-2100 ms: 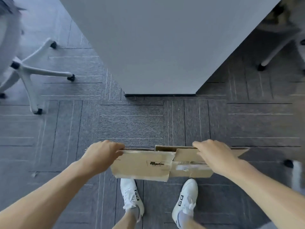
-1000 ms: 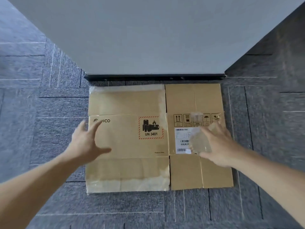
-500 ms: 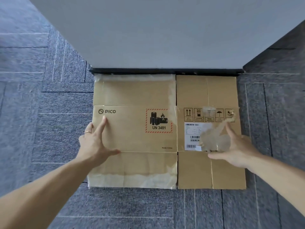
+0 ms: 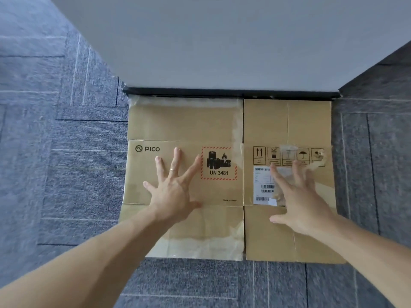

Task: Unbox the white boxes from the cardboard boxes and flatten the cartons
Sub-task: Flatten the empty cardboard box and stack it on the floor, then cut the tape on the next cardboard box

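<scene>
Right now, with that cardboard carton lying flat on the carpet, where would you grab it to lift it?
The flattened carton lies flush on the carpet with its far edge up against the black base strip, so only the near and side edges are free. Probably best: its near edge, fingers slid under from the person's side.

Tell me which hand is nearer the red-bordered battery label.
Left. The left hand lies flat just left of the battery label, forefinger nearly touching its border; the right hand lies further right, over the white barcode sticker.
</scene>
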A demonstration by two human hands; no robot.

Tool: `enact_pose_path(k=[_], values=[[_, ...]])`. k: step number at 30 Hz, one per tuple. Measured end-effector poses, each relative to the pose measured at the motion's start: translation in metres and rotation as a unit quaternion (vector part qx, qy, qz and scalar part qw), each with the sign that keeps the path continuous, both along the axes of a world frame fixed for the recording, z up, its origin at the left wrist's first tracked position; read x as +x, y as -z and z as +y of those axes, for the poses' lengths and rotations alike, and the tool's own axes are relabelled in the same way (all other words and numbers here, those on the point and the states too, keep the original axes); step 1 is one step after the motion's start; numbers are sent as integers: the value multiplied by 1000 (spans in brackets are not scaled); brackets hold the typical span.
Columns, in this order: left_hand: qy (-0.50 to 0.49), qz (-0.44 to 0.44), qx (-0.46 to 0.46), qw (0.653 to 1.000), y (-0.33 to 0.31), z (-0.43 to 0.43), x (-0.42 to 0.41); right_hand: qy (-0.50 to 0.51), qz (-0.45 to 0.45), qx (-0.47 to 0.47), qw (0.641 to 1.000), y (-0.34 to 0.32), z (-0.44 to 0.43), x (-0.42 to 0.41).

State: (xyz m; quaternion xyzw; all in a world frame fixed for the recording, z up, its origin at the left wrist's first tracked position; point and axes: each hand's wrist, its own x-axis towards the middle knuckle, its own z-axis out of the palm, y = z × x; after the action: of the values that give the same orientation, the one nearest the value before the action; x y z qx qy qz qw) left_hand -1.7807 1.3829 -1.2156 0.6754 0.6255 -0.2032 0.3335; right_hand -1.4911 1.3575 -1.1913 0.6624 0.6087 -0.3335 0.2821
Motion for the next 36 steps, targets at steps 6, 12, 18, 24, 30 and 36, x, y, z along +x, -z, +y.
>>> enact_pose_path(k=[6,12,18,24,30,36], values=[[-10,62,-93,994,-68,45,9,-70,18,33,997,-84,30,-26],[25,18,-29,999,-262,-12,31,-130,59,12,990,-261,-35,-13],[76,68,-30,994,-487,3,19,-68,52,16,996,-476,-33,8],[70,47,81,993,-773,16,52,-25,72,149,986,-736,-16,29],[91,0,164,982,-962,-1,110,13,53,239,969,-923,-42,48],[207,-21,236,949,-1068,-18,147,95,-11,291,952,-1033,-98,77]])
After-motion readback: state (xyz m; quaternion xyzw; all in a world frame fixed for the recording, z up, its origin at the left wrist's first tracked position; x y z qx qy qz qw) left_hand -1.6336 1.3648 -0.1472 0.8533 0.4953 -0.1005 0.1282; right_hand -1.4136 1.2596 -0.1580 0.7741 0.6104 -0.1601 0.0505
